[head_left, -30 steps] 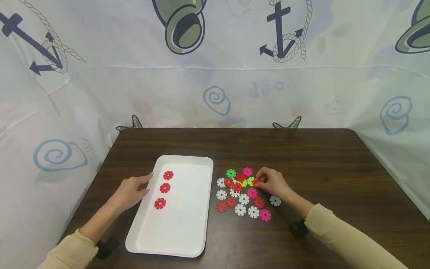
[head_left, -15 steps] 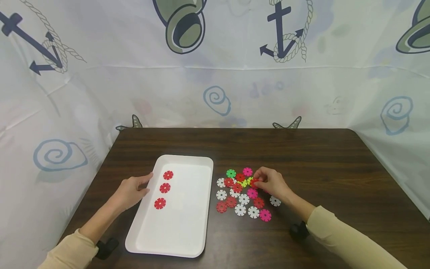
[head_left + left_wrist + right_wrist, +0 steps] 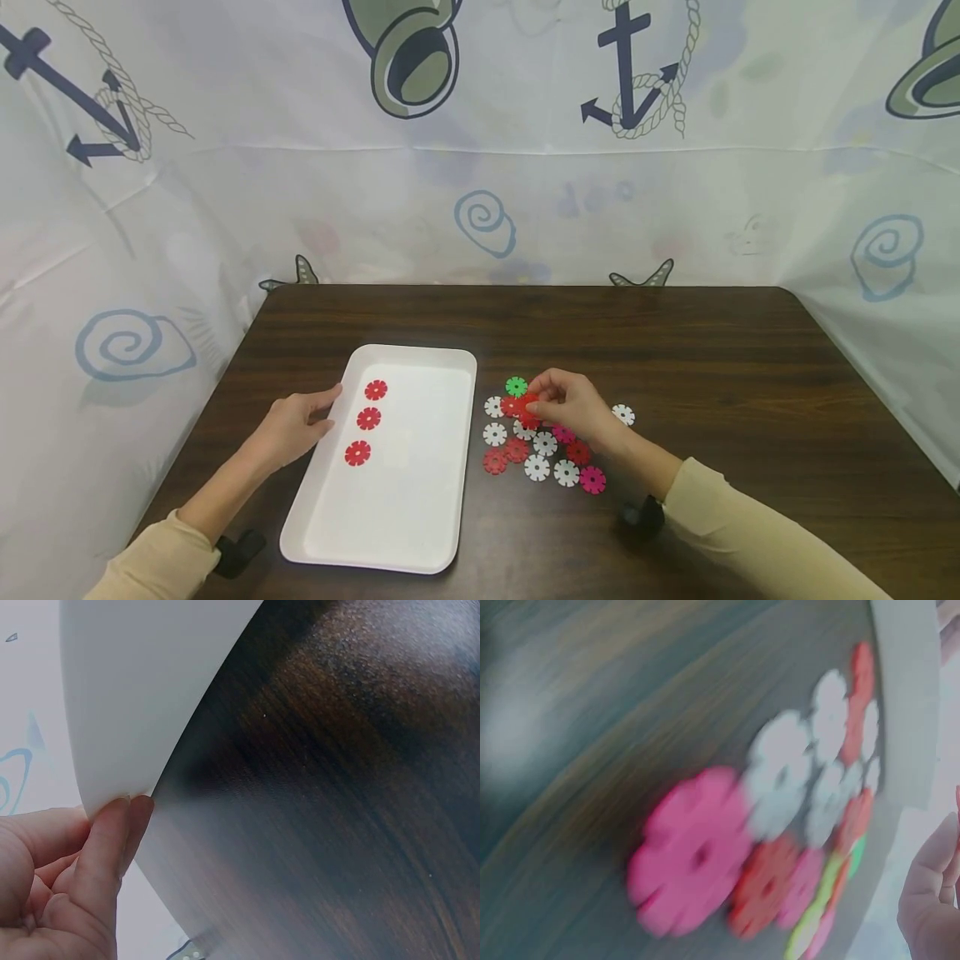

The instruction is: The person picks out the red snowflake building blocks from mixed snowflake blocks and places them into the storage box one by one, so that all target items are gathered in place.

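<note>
- Red disc [image 3: 531, 403]: sits pinched between thumb and fingertips of the right hand [image 3: 576, 408], over the far left part of the loose discs [image 3: 537, 468]; cannot tell whether touching those beneath.
- In the right wrist view, shows only as a red sliver at the edge; grip narrow, fitted to a thin, flat piece with probably little else to take hold of.
- With the left hand [image 3: 292, 427], pinches the left rim of the white tray [image 3: 397, 517] between thumb and fingers; likely for steadiness, against sliding on the table [image 3: 697, 350].
- Inside the tray, near the left side: three red discs [image 3: 368, 418] in a column, apart from one another, probably to keep each plain to see.
- Just right of the tray: the loose discs, white, red, pink and green, plus a yellow-green disc [image 3: 815, 906] in the right wrist view; partly overlapping, perhaps placed for easy reach.
- Just beyond the right forearm [image 3: 648, 462]: a lone white disc [image 3: 623, 414], apart from the cluster, perhaps simply strayed.
</note>
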Action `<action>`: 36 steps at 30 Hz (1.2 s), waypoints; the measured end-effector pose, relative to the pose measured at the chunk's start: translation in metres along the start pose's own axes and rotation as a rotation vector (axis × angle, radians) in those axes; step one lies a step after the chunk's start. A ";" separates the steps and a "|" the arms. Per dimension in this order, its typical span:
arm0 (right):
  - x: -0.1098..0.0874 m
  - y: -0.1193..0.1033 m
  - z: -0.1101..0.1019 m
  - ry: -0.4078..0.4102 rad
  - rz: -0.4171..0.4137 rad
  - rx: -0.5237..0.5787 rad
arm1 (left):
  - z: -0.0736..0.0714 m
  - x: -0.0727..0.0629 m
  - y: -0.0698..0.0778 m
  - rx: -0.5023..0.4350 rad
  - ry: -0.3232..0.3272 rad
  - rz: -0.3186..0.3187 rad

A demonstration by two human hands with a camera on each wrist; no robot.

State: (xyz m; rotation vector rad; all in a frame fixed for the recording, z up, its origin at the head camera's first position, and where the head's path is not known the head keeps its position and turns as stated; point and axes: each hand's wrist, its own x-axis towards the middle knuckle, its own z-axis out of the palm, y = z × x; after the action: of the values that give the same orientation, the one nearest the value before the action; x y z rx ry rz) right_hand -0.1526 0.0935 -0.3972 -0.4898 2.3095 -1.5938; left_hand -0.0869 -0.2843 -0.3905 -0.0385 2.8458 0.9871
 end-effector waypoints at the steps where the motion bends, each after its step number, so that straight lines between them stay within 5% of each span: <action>1: 0.001 -0.003 0.005 -0.009 -0.009 0.004 | 0.000 0.000 -0.001 0.001 0.000 -0.002; 9: 0.007 -0.027 0.051 -0.099 -0.024 0.063 | -0.001 -0.002 -0.003 0.000 -0.002 0.001; 24: 0.024 -0.053 0.140 -0.239 -0.048 0.003 | -0.003 -0.001 -0.004 0.009 -0.009 0.007; 36: 0.040 -0.057 0.184 -0.291 -0.035 -0.192 | -0.006 -0.001 -0.004 0.011 -0.004 0.046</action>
State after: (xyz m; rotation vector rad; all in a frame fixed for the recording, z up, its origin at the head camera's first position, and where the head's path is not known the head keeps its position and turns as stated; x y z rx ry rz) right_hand -0.1050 -0.0966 -0.4093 -0.7564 2.2479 -1.2251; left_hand -0.0858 -0.2910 -0.3886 0.0307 2.8603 0.9785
